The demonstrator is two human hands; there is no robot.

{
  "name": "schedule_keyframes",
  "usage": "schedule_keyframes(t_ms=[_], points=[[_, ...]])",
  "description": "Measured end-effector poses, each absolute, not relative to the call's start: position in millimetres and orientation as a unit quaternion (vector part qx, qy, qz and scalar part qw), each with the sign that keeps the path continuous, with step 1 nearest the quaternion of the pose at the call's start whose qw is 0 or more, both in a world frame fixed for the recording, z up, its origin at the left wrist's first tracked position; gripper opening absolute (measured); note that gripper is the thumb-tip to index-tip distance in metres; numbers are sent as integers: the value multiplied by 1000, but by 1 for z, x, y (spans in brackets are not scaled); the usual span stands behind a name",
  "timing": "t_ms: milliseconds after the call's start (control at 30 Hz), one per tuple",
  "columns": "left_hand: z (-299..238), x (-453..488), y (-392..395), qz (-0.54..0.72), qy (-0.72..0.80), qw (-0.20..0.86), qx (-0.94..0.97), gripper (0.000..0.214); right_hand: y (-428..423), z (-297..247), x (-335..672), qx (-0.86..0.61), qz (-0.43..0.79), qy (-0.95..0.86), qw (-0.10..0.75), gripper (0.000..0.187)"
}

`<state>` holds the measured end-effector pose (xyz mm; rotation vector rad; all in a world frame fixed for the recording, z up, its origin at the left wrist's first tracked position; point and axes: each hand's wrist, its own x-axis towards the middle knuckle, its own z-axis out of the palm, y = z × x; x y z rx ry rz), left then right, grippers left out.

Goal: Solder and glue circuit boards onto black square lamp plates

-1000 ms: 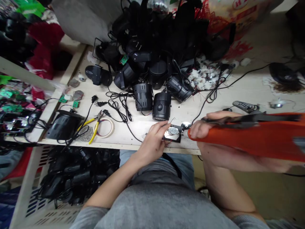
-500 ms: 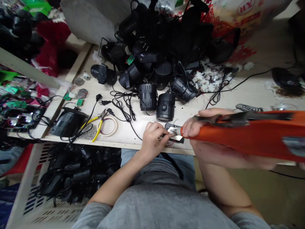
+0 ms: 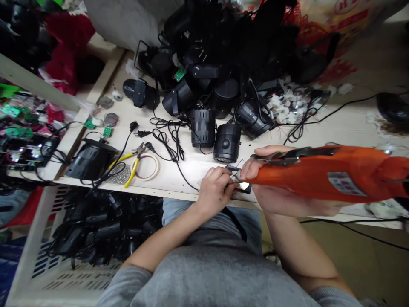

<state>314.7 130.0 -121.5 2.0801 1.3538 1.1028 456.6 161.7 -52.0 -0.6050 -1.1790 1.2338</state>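
My right hand (image 3: 255, 164) is wrapped round an orange power screwdriver (image 3: 306, 175) with a metal lever along its side. Its silver nose points left and meets a small part at my left fingertips. My left hand (image 3: 215, 187) is closed in a pinch there, and its fingers hide most of what they hold. Beneath both hands lies a black housing piece (image 3: 246, 188) with a bright plate, near the bench's front edge. Thin red wires stick out by it. Just behind stand two black lamp housings, one (image 3: 226, 143) with a round knob and one slotted (image 3: 203, 128).
Yellow-handled pliers (image 3: 136, 166) lie across a tape roll (image 3: 153, 166), beside a heap of small screws (image 3: 119, 175). Black lamp housings pile up behind, with white parts (image 3: 284, 104) to their right. A white crate (image 3: 35, 256) of black parts sits below the bench. Cords trail across.
The orange screwdriver's back end has swung a little left and toward me, showing more of its body. Both hands stay at the black piece. The whole view has shifted slightly.
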Motion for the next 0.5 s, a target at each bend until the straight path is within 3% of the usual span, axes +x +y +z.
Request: schedule_keyframes(t_ms=[367, 500], points=[[-118, 316, 128, 375, 482, 178, 772, 8, 167, -55, 456, -255, 536, -526, 609, 74], [-111, 308, 129, 430, 474, 223, 735, 8, 165, -49, 459, -246, 528, -511, 632, 76]])
